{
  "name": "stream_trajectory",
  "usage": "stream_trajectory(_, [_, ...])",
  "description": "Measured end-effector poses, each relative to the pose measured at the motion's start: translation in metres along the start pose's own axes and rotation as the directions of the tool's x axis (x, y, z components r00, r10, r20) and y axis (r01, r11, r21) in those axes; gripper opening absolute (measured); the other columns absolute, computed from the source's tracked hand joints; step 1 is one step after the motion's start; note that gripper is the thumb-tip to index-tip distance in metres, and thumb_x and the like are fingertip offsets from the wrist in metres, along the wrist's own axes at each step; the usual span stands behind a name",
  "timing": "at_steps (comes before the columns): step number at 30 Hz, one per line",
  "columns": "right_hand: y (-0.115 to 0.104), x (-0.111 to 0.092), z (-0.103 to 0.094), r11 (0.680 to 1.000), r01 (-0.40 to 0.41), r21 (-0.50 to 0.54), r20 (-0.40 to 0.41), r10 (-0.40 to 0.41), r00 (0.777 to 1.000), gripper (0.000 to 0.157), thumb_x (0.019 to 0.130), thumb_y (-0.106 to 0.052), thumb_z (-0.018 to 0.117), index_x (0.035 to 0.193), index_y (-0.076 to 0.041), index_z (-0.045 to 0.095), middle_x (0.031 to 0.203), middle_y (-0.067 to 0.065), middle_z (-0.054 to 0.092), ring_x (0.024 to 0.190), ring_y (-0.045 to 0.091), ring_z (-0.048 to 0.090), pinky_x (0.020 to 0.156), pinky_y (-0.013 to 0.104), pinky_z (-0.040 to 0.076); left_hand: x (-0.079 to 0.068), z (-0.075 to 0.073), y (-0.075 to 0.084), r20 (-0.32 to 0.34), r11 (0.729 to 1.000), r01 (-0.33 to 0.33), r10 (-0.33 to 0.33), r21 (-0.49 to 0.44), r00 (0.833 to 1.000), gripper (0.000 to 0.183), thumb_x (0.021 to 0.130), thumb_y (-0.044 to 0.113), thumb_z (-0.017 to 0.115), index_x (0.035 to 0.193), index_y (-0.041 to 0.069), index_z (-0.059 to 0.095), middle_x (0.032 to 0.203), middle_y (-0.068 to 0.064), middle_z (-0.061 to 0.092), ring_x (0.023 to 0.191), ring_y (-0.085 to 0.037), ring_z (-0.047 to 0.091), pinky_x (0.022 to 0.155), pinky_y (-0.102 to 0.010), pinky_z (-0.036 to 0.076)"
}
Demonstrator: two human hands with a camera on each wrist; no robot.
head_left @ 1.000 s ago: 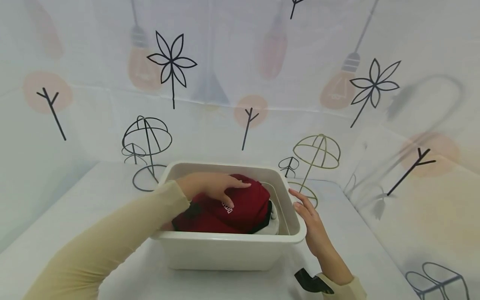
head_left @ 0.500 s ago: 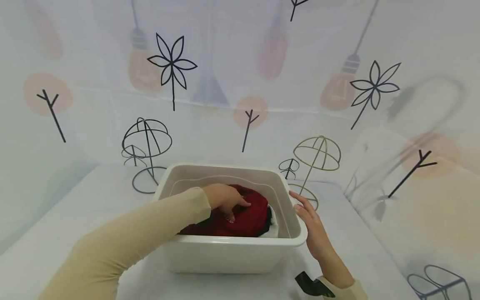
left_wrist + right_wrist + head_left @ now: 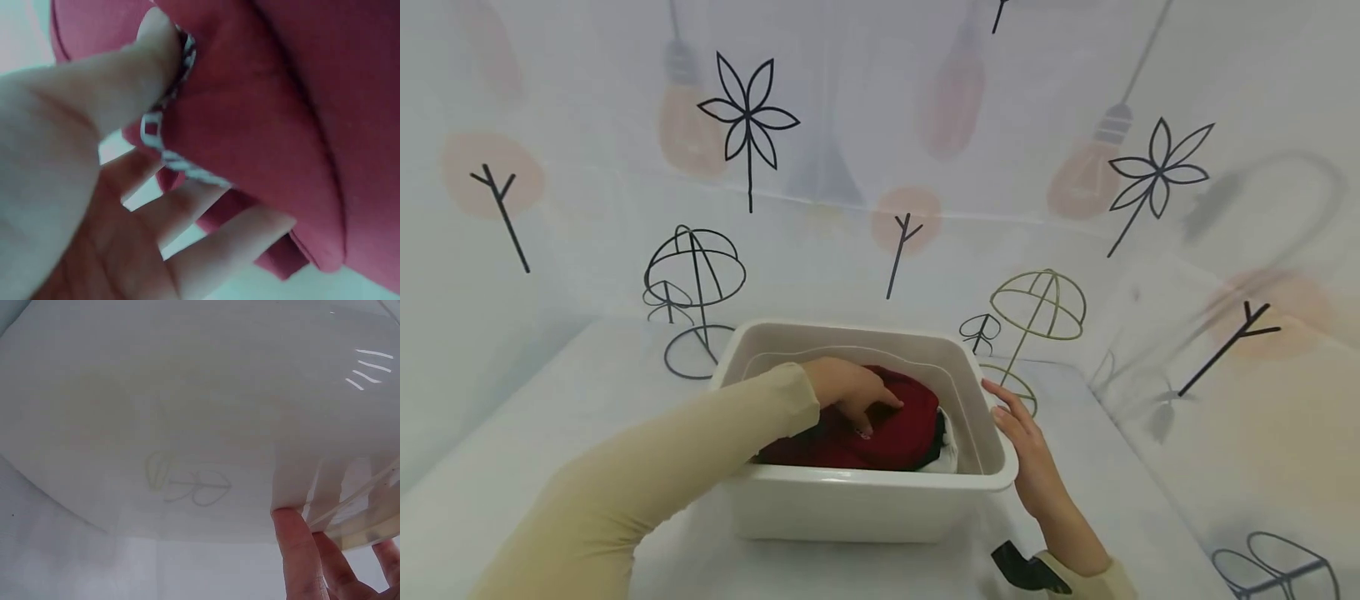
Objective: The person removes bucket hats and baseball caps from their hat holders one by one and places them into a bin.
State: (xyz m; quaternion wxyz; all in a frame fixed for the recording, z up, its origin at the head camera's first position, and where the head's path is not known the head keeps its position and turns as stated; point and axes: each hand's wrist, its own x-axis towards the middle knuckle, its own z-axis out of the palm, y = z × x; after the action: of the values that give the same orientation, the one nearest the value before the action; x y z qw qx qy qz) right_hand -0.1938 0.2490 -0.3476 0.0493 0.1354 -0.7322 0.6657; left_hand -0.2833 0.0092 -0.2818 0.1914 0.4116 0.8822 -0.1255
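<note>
A white plastic bin [image 3: 842,507] stands on the table, with a red cloth garment [image 3: 913,423] bunched inside it. The garment bears white lettering, and a dark edge shows at its right. My left hand [image 3: 848,392] reaches into the bin and pinches a fold of the red cloth. Seen from the left wrist, the thumb [image 3: 157,40] lies by the lettering, and the fingers [image 3: 231,250] reach below the fold. My right hand [image 3: 1033,467] rests against the bin's right rim with fairly straight fingers. The right wrist view shows its fingertips [image 3: 289,515] against the bin's outer wall.
A whitish item [image 3: 952,454] lies beside the red garment in the bin. White cloth covers the table [image 3: 565,400], and a printed backdrop [image 3: 820,267] hangs behind. A black band [image 3: 1026,571] sits at the right wrist.
Over the past second my left hand has gone lower and slightly right into the bin, and the red garment sits lower. The right hand has stayed at the rim.
</note>
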Motion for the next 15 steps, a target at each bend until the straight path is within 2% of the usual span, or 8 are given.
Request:
stream_trajectory(4, [0.001,0.0,0.001,1.0,-0.006,-0.004,-0.01,0.006,1.0,0.042,0.101,-0.023,0.037,0.141,-0.01,0.035,0.117,0.008,0.049,0.099,0.018,0.054,0.076,0.032,0.05,-0.013,0.001,-0.009,-0.052,0.993,-0.021,0.015,-0.113,0.999,0.057,0.089,0.027,0.064,0.141,0.026,0.042,0.137,-0.002,0.047,0.128,-0.017,0.038,0.105,-0.033,0.03])
stream_trajectory(7, [0.001,-0.001,0.001,1.0,-0.007,-0.012,-0.013,0.006,1.0,0.042,0.101,-0.023,0.037,0.141,-0.01,0.035,0.116,0.007,0.049,0.098,0.018,0.054,0.076,0.032,0.05,-0.024,0.003,-0.012,-0.126,0.984,-0.029,0.007,-0.174,0.992,0.053,0.088,0.027,0.065,0.138,0.025,0.046,0.133,-0.002,0.05,0.125,-0.017,0.042,0.104,-0.034,0.032])
stream_trajectory(12, [0.002,-0.001,0.0,1.0,-0.005,-0.01,0.0,0.005,1.0,0.043,0.101,-0.024,0.037,0.141,-0.01,0.034,0.118,0.009,0.047,0.1,0.018,0.054,0.077,0.033,0.05,-0.044,0.006,-0.017,-0.279,0.975,-0.045,-0.019,-0.219,0.96,0.047,0.086,0.026,0.067,0.131,0.02,0.055,0.123,-0.002,0.056,0.114,-0.018,0.05,0.099,-0.035,0.038])
stream_trajectory(15, [0.002,0.0,0.0,1.0,-0.002,-0.008,-0.002,0.002,1.0,0.043,0.101,-0.024,0.036,0.141,-0.01,0.034,0.12,0.01,0.047,0.1,0.019,0.054,0.077,0.033,0.051,-0.056,0.006,-0.021,-0.339,0.965,-0.044,-0.048,-0.258,0.939,0.043,0.086,0.026,0.066,0.127,0.018,0.057,0.12,-0.002,0.059,0.111,-0.019,0.052,0.096,-0.037,0.04])
